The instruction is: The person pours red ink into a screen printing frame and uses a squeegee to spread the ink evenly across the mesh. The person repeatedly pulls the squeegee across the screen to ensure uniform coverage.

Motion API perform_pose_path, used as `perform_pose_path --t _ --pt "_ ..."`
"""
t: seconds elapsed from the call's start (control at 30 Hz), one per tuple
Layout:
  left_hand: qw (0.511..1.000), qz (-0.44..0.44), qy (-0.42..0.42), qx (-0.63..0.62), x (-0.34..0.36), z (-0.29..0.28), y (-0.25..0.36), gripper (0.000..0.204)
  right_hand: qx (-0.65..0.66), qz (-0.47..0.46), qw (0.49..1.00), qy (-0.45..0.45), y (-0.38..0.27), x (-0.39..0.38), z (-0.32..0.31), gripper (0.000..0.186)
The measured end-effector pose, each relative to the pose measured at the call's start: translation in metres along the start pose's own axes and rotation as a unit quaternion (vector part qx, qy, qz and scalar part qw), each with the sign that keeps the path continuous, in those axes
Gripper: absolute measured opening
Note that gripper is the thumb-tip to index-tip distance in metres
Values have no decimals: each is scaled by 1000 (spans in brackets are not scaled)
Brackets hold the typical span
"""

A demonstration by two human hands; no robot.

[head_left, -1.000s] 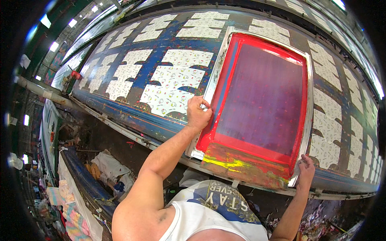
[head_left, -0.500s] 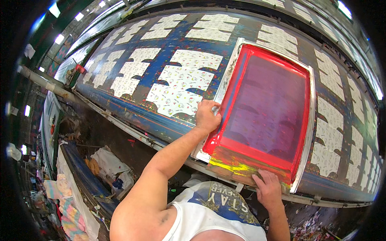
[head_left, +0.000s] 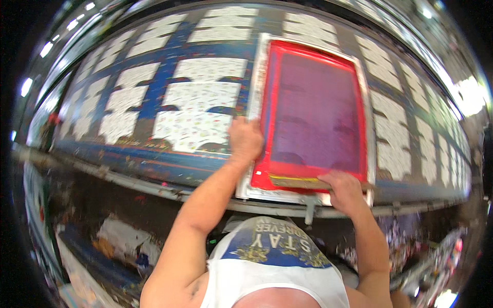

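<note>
A screen-printing frame (head_left: 255,92) with silvery rails, red borders and purple mesh (head_left: 316,113) lies over the printing table. My left hand (head_left: 246,139) is closed on its left rail, with the fingertips partly hidden and blurred. Across the near end of the mesh stands a wooden squeegee (head_left: 298,181), smeared yellow and seen nearly edge-on. My right hand (head_left: 343,192) grips the squeegee toward its right end, fingers over the top. Dark cut-out shapes show faintly through the mesh. Left of the frame lies a white printed fabric panel (head_left: 200,102) with small coloured motifs.
Rows of similar panels (head_left: 393,136) cover the long blue-stained table (head_left: 169,163) on both sides. A metal rail (head_left: 138,186) runs along its near edge, with a small bracket (head_left: 310,208) below the frame. Crumpled pale cloth (head_left: 126,233) lies low at the left.
The squeegee has tipped from showing its broad face to nearly edge-on, and my right hand has closed over it. My left hand stays at the left rail. The whole view has shifted.
</note>
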State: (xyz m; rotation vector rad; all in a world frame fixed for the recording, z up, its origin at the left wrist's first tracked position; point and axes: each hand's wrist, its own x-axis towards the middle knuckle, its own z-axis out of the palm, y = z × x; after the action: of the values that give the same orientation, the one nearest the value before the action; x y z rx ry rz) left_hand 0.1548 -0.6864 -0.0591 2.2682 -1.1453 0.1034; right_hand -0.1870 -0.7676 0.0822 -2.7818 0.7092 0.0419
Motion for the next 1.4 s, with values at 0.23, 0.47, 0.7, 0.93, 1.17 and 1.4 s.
perform_pose_path --t 0.23,0.47,0.7,0.93,1.17,1.4 --pt "970 77 -207 99 56 -50 -13 43 15 8 1000 5 -17 -21 -2 46" --pt "899 154 -338 231 112 -63 6 93 -19 15 999 34 -24 -29 18 51" --pt "878 137 -393 237 124 -61 14 95 -21 3 997 71 -14 -26 34 46" --pt "871 168 -375 270 126 -55 23 91 -45 -29 989 140 20 30 39 44" --pt "862 160 -368 310 125 -43 31 71 -60 -51 987 140 106 173 8 45" --pt "881 127 -358 281 118 -40 25 101 -130 -27 982 137 196 334 -21 41"
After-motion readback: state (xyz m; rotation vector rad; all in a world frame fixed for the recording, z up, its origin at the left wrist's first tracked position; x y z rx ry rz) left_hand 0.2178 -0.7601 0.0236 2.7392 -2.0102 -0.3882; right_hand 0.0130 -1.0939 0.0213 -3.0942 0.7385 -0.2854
